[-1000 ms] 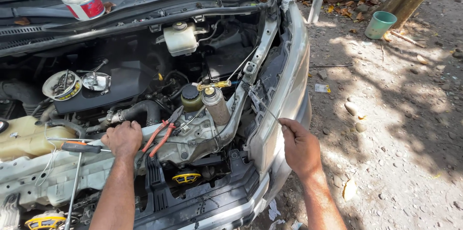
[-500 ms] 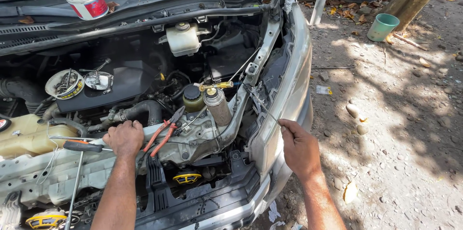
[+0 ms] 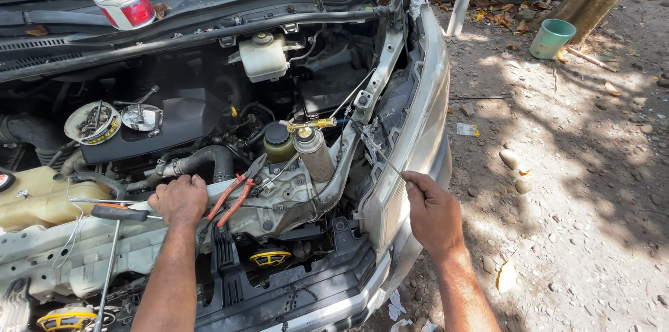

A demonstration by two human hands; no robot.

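Right hand (image 3: 433,212), grip pinched on a thin wire (image 3: 382,156) at the car's headlight (image 3: 387,199); the wire's long axis runs from the fingers up and left toward the engine bay, its far end lost among brackets. Left hand (image 3: 180,199), knuckles up, fist closed on the front crossmember beside red-handled pliers (image 3: 235,196); what it grips is hidden. Both forearms extend from the near edge.
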